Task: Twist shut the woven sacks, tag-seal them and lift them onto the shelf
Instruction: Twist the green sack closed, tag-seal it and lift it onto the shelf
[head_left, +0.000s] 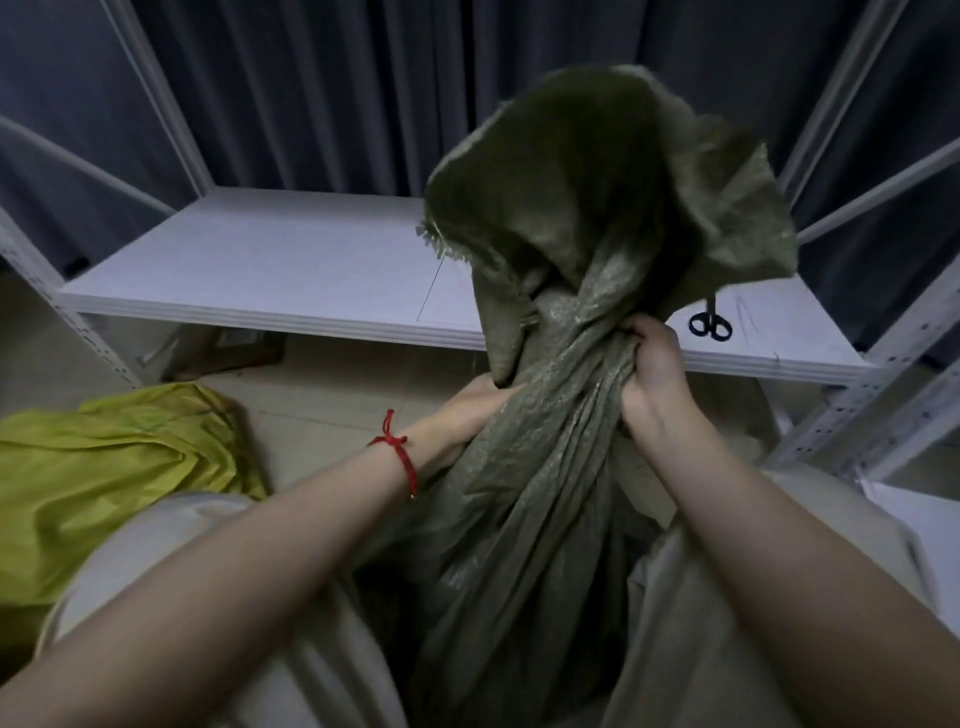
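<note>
I count 2 sacks, 2 hands, 1 shelf board, 1 pair of scissors, 1 bracelet

Green sack (524, 467): olive woven plastic with a coarse weave and a slight sheen. It stands upright between the person's pale trouser legs (156, 545). The neck is gathered into a twisted rope of long pleats. Above the twist the mouth flares into a floppy hood with frayed threads on its left edge

Right hand (652, 374): on the right side of the green sack's neck, fingers (636, 327) curled tight round the twist

Left hand (467, 410): on the left side of the neck, slightly lower, gripping the gathered cloth. A fold covers its fingertips, so I only get knuckles and wrist

Bracelet (400, 452): thin red knotted string on the left wrist

Yellow sack (104, 467): left of the green sack, low on the floor (322, 395). It is crumpled and slumped, and the left trouser leg covers part of it

Shelf (260, 260): behind the green sack, a flat white board on pale perforated metal uprights (883, 374). The flared mouth blocks my view of part of the board's right half

Scissors (709, 325): black loop handles, lying on the shelf just right of the green sack's neck, blades hidden behind the hood

Farther behind the green sack hangs a dark pleated curtain (311, 78)

The frame is a bit motion-blurred, so I can't read fine detail on the weave
</note>
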